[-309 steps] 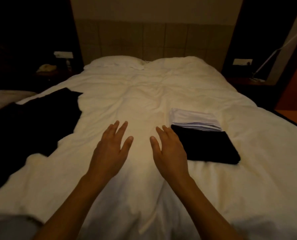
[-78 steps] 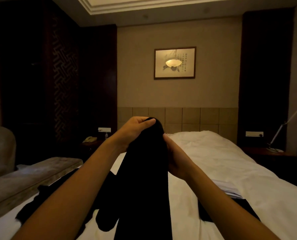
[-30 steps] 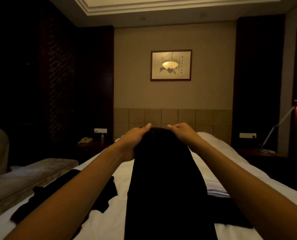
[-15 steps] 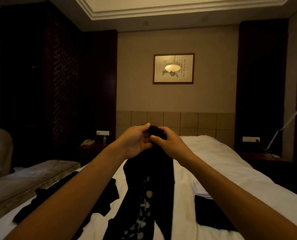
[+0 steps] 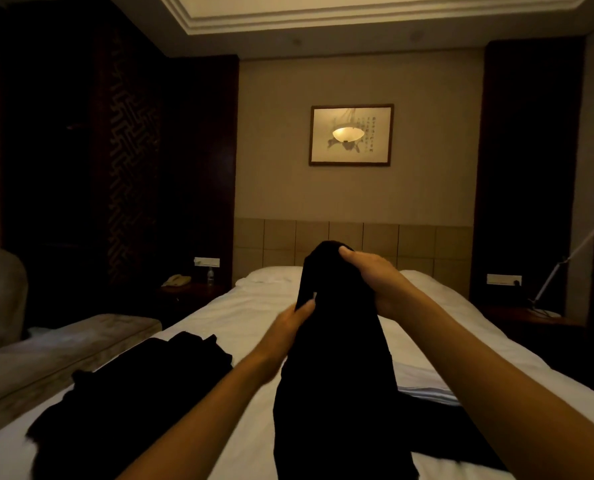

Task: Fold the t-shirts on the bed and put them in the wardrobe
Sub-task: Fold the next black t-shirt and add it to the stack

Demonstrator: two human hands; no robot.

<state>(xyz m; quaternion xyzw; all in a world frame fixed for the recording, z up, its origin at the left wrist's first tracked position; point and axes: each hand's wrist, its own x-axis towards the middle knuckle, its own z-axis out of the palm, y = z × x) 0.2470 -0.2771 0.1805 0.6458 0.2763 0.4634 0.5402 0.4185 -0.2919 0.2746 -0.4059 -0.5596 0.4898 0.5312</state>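
Sliding down from the top, my left hand (image 5: 294, 322) now pinches the side edge of the hanging black cotton t-shirt (image 5: 337, 368), so I judge I'm still finding its seams before folding. Farther out, my right hand (image 5: 371, 282) grips its bunched top above the white bed (image 5: 254, 313).

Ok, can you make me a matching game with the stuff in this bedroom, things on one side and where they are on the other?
Things:
1. black t-shirt
2. dark clothes pile
3. framed picture
4. telephone

Places:
A. on the wall above the headboard
B. held up in both hands
C. on the left bedside table
D. lying on the left side of the bed

Pairs: 1-B, 2-D, 3-A, 4-C
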